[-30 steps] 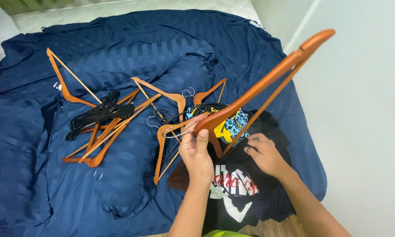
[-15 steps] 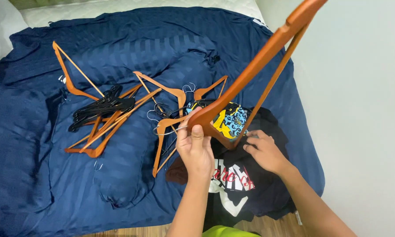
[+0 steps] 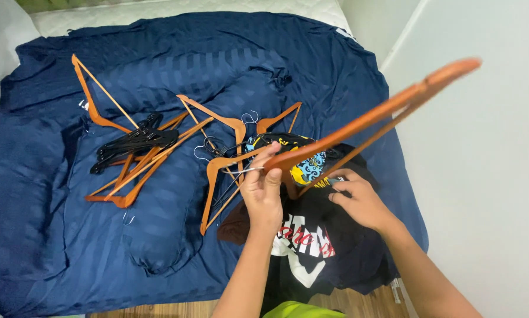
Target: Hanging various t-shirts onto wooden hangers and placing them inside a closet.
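Note:
My left hand (image 3: 263, 189) grips a brown wooden hanger (image 3: 375, 118) at its neck, by the metal hook. The hanger is lifted off the bed and slants up to the right, its far end near the wall. My right hand (image 3: 358, 200) pinches the fabric of a black printed T-shirt (image 3: 329, 241) that lies on the bed's near right corner, just under the hanger's lower end. A bright yellow and blue print (image 3: 308, 168) shows on the clothing beneath the hanger.
A dark blue striped duvet (image 3: 176, 59) covers the bed. Several loose wooden hangers (image 3: 141, 165) and a bunch of black plastic hangers (image 3: 132, 144) lie on it to the left. A pale wall (image 3: 488, 176) runs along the right. Wooden floor (image 3: 158, 309) shows at the bed's foot.
The raised hanger has swung down from a steep tilt to a flatter slant toward the right. My right hand stays on the black shirt, shifted slightly.

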